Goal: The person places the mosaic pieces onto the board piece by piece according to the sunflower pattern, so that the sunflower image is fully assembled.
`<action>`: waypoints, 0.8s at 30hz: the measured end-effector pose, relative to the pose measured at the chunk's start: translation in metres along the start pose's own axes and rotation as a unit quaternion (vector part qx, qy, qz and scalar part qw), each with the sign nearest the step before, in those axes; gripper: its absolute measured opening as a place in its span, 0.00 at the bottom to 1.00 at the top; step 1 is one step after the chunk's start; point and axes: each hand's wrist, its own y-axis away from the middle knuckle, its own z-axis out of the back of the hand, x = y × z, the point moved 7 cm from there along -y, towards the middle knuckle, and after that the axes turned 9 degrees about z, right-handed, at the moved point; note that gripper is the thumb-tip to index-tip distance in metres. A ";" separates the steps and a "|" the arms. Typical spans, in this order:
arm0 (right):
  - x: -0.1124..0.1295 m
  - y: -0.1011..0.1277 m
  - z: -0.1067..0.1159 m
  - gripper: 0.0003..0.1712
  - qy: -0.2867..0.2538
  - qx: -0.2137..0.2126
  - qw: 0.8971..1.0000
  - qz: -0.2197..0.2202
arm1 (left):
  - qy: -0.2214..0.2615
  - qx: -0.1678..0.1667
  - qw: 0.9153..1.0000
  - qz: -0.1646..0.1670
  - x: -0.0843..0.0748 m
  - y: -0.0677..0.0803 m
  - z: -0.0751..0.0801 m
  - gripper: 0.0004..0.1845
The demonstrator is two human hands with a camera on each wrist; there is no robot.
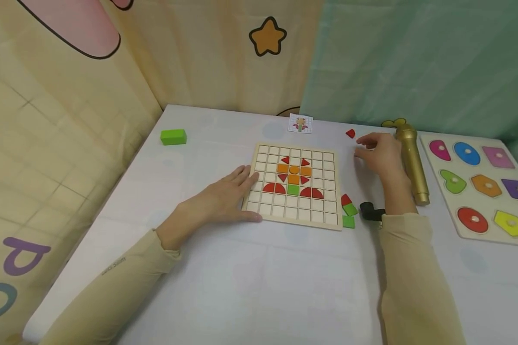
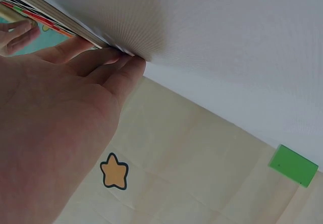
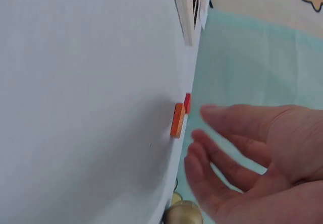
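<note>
A wooden grid board [image 1: 295, 211] lies on the white table, with several red, orange and green pieces set in its squares. The left hand [image 1: 217, 201] rests spread against its left edge, thumb by the near corner. Right of the board, the right hand [image 1: 381, 155] hovers with thumb and fingers apart and nothing between them. Close to its fingertips in the right wrist view are an orange piece [image 3: 177, 120] and a red piece [image 3: 187, 103]. That red wedge [image 1: 350, 133] shows beyond the fingers in the head view, where the orange piece is hidden.
A picture card [image 1: 300, 123] lies behind the board. Loose red [image 1: 346, 199] and green pieces [image 1: 348, 222] lie at its right edge. A gold microphone [image 1: 414, 165], a black object [image 1: 371, 212] and a shape puzzle [image 1: 479, 163] are farther right; a green block [image 1: 173, 137] stands back left.
</note>
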 end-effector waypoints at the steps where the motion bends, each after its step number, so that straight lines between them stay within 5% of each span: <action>1: -0.005 0.001 0.000 0.20 0.007 0.006 1.000 -0.010 | -0.001 -0.001 1.000 -0.001 0.000 0.000 0.000 0.63; 4: -0.015 0.003 0.000 0.19 0.015 0.025 0.999 -0.030 | -0.001 -0.001 1.000 -0.003 0.000 0.000 0.000 0.63; 15: -0.007 0.002 -0.005 0.20 0.029 0.061 0.998 0.011 | 0.007 -0.005 1.000 -0.007 -0.001 0.001 0.002 0.63; 24: 0.047 0.002 -0.016 0.16 0.004 0.075 0.992 0.103 | 0.002 -0.009 1.000 -0.009 0.000 0.002 0.002 0.63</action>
